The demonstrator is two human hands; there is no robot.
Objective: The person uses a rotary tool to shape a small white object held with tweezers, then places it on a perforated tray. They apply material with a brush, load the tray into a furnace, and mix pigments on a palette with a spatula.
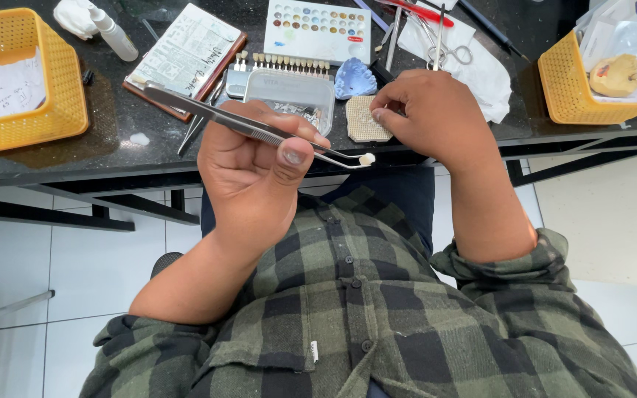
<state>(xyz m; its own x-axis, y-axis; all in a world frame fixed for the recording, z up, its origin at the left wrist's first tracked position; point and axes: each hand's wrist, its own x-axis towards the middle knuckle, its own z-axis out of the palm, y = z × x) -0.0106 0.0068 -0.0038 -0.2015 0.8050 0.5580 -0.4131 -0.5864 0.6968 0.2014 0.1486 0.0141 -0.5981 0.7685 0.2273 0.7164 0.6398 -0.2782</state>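
My left hand [256, 173] grips long metal tweezers [215, 114] between thumb and fingers. At their curved tip sits a small cream tooth-shaped piece [366, 158]. My right hand [433, 118] rests curled at the edge of the dark worktop [112, 118]; its fingertips touch a small beige honeycomb tray [363, 121]. Whether those fingers pinch anything is hidden. Both hands hover over my lap and green plaid shirt.
On the worktop lie a shade guide with tooth tabs [282, 63], a clear plastic box [289, 92], a blue dental cast [354, 77], a colour palette [318, 29], a notebook [186, 55], scissors and tools on white tissue [451, 51], a small bottle [116, 33]. Yellow baskets sit left [16, 81] and right [591, 81].
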